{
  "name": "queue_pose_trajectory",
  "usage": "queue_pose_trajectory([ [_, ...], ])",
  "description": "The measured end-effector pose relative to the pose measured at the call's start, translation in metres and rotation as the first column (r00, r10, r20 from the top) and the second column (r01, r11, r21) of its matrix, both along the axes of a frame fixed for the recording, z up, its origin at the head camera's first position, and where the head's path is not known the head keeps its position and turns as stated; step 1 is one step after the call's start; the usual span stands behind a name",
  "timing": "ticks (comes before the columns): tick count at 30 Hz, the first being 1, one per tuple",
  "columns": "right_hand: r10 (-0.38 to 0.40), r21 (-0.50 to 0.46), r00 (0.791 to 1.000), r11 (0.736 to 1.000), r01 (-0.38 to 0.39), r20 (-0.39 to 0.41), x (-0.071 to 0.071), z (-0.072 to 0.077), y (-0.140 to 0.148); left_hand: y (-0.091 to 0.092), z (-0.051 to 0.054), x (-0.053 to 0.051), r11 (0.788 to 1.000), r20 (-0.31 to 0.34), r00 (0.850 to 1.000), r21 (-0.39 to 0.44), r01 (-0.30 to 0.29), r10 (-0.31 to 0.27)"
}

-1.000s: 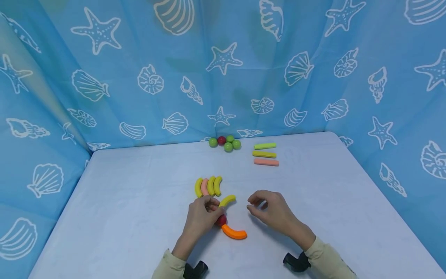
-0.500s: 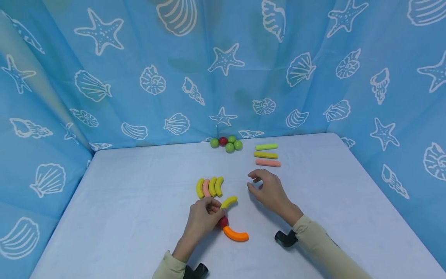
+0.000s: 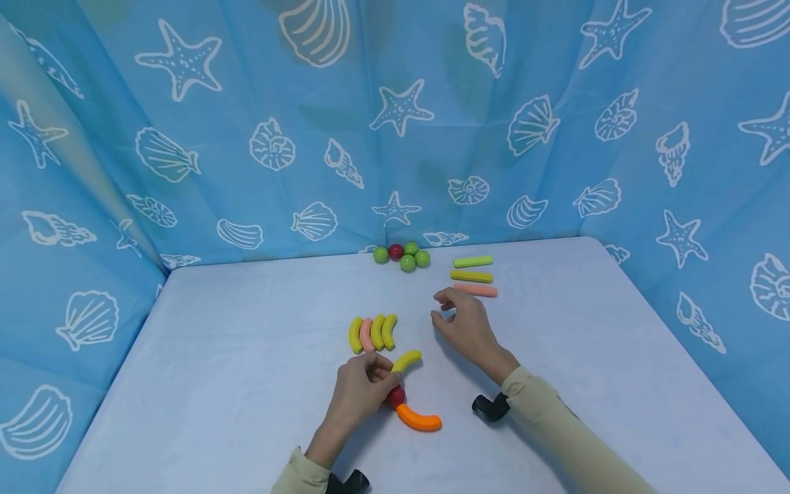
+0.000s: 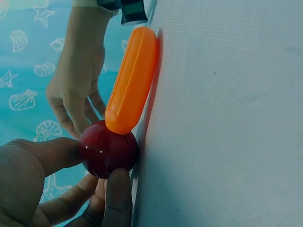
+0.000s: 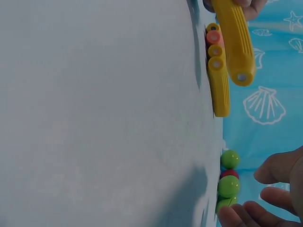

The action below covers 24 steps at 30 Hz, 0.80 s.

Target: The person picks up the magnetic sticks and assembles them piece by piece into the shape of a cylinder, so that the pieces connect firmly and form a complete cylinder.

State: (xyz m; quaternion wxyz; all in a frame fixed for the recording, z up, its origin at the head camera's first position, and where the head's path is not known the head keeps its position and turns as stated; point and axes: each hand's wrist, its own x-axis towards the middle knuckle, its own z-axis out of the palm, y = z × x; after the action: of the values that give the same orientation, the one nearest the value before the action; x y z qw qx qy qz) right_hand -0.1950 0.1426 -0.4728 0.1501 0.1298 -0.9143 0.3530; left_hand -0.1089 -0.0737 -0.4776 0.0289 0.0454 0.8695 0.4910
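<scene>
My left hand pinches a dark red ball between thumb and fingers, close to the table. An orange curved rod meets the ball and reaches toward the right. From the ball's far side a yellow curved rod extends; the hand covers their junction. In the left wrist view the thumb and fingertips press on the red ball. My right hand hovers just in front of a pink straight rod, thumb and fingers apart, holding nothing. The right wrist view shows its loosely bent fingers.
Yellow and pink curved rods lie side by side beyond my left hand. Green balls and another red ball cluster at the table's back edge. A yellow straight rod and a lime one lie behind the pink one.
My right hand has moved away from me across the table, up to the pink straight rod. The left hand stays in place with the red ball.
</scene>
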Motion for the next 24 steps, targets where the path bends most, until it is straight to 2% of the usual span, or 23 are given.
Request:
queue_pose_trajectory([
  [5, -0.038, -0.025, 0.998, 0.999, 0.04, 0.047, -0.011, 0.0, -0.005, 0.0, 0.0, 0.0, 1.0, -0.004, 1.0, -0.009, -0.005, 0.005],
  [13, -0.049, -0.087, 0.997, 0.995, 0.054, 0.061, -0.026, -0.002, -0.012, 0.0, -0.001, -0.001, 1.0, 0.002, 1.0, -0.014, -0.006, 0.006],
  [24, -0.055, -0.076, 0.996, 0.995, 0.061, 0.077, -0.04, 0.001, -0.02, 0.0, 0.0, -0.001, 1.0, 0.017, 1.0, 0.006, 0.004, -0.004],
])
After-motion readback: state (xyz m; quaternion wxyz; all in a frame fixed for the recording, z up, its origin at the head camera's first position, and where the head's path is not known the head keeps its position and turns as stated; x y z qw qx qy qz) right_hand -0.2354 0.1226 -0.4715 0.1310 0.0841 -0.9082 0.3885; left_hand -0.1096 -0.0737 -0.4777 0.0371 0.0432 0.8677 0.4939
